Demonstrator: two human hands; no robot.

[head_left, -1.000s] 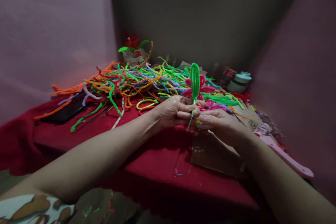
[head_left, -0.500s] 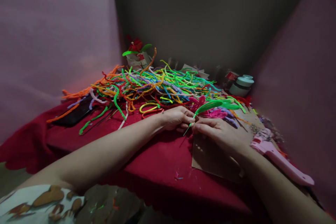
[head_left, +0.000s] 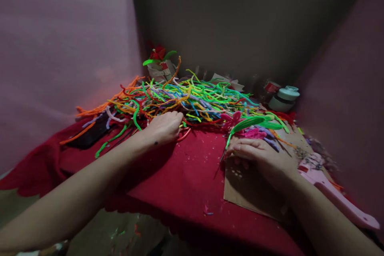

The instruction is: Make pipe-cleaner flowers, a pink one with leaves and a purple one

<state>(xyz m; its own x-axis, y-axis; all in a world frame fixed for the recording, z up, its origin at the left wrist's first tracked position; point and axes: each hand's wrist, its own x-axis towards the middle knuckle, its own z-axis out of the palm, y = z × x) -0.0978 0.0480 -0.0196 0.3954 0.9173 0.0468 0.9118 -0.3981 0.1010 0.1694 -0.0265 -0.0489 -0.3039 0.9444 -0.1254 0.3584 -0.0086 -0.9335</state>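
Observation:
My right hand [head_left: 258,156] pinches the green-wrapped stem of a pipe-cleaner leaf sprig [head_left: 247,125]. The leaves point up and to the right, and a thin dark wire end sticks out below the fingers. My left hand [head_left: 166,127] is at the front edge of the pipe-cleaner pile [head_left: 195,98], back of the hand up and fingers curled down out of sight. Beside its fingertips shows a red loop [head_left: 184,134], like a handle, with a bit of yellow. Pink pipe-cleaner flowers [head_left: 232,121] lie behind the sprig.
A piece of cardboard [head_left: 240,190] lies under my right hand on the red cloth [head_left: 180,180]. To the right is a pink tool [head_left: 339,196] resembling a glue gun. A pale green jar [head_left: 285,98] stands at the back right, a black phone-like object [head_left: 90,132] at left.
My left hand has let go of the green stem and moved left, over the yellow and red loops. My right hand still holds the sprig. The view has shifted slightly.

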